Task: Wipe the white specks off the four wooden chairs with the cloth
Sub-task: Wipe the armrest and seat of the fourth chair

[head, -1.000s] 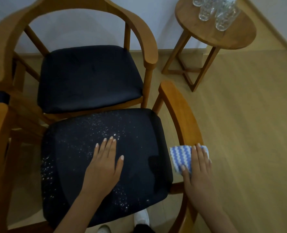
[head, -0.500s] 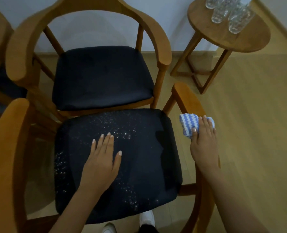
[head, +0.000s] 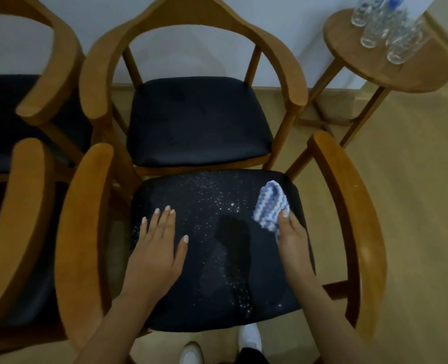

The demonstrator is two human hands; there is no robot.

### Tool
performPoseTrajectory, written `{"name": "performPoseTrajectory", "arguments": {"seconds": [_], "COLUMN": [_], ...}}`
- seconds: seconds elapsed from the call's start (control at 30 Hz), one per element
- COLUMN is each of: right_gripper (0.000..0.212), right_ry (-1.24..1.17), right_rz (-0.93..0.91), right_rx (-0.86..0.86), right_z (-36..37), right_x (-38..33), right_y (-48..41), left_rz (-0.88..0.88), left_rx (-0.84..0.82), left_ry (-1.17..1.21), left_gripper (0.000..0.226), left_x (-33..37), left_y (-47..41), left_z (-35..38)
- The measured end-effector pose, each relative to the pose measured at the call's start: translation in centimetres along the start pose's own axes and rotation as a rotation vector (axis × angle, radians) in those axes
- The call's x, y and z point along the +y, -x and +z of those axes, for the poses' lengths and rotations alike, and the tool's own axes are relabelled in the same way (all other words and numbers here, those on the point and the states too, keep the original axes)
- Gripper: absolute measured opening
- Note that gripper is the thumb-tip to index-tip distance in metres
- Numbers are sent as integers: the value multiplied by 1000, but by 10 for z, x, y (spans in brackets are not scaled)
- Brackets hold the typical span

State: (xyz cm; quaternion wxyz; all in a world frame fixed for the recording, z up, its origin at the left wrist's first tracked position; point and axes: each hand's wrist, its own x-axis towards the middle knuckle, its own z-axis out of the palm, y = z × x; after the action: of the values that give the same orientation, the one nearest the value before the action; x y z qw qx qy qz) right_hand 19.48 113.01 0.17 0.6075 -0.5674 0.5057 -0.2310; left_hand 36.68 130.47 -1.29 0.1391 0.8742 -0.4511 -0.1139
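On my head-camera feed, the right hand (head: 292, 240) grips the blue-and-white zigzag cloth (head: 270, 203) over the right half of the nearest chair's dark seat (head: 217, 298). The thumb is on top and the other fingers are hidden from me. The cloth's long axis runs away from the person, its free end pointing at the seat's far right corner; I cannot tell whether it touches the cushion. The left hand (head: 157, 248) lies flat, fingers straight, on the seat's left half. A scatter of white specks (head: 217, 200) dots the cushion between the hands and toward its front edge. Beyond stands a second chair (head: 199, 122); at far right, a round side table (head: 427, 77) bears glasses (head: 375, 32).
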Motion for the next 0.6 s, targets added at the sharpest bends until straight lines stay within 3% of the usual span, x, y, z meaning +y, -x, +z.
{"name": "performPoseTrajectory", "arguments": {"seconds": [0.33, 0.6], "right_gripper": [39, 46], "right_ry": [67, 364], "right_rz": [-4, -79], "right_rx": [-107, -251], "right_z": [79, 126], "right_x": [26, 49], "right_y": [23, -5], "left_rz": [-70, -153], "left_rx": [61, 62], "left_ry": [-70, -192], "left_gripper": [71, 65], "left_x": [-62, -91], "left_y": [27, 26], "left_z": [-23, -17]}}
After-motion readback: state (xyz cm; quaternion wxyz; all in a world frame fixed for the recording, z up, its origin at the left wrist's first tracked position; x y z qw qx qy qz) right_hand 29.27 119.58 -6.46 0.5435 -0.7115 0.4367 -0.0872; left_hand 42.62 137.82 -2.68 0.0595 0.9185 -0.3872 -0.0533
